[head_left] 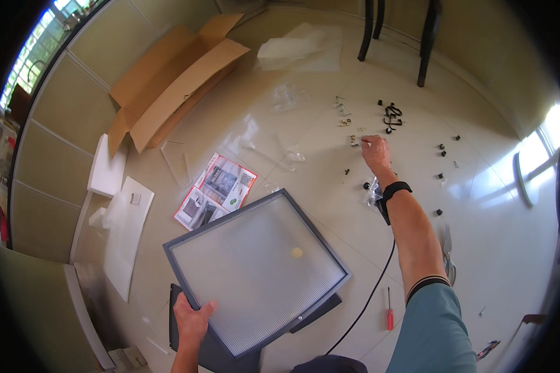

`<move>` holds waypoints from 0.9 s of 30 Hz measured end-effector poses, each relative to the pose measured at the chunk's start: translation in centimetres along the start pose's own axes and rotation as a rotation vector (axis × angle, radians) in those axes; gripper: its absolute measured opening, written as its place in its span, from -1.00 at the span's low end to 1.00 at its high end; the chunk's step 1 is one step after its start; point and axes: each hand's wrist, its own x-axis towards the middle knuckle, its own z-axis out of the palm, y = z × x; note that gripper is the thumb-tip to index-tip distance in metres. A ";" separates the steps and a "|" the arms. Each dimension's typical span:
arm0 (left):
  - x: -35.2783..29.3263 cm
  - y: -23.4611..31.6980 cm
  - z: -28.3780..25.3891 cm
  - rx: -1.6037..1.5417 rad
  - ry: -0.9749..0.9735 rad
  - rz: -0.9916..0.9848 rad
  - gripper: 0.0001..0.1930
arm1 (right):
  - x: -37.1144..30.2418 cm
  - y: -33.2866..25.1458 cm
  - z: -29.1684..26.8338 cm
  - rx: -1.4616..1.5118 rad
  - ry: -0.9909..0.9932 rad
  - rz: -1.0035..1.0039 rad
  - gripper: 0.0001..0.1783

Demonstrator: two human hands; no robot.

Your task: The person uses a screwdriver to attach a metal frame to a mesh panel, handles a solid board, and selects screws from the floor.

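A square panel [255, 267] with a dark grey frame and a translucent, finely ridged face lies tilted in front of me. My left hand [191, 320] grips its lower left edge, thumb on top, the other fingers partly hidden. Beneath it a dark flat piece [175, 317] sticks out. My right arm is stretched forward; its hand [376, 152] is closed at the floor among small brass-coloured fittings [353, 138]. What its fingertips pinch is too small to make out. Black hooked parts [391, 115] lie just beyond, and a small clear plastic bag [374, 193] sits by the right wrist.
A printed leaflet [216, 189] lies past the panel. Farther left are an open cardboard box [180, 87] and white foam sheets [127, 239]. A red-handled screwdriver [390, 318], scissors [449, 261] and a black cable [370, 292] are near my right arm. Dark chair legs [427, 43] stand at the back.
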 end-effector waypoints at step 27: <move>-1.7 0.9 0.5 -0.078 -0.010 -0.099 -0.59 | 2.4 -1.7 3.3 -0.414 -0.135 -0.143 -0.84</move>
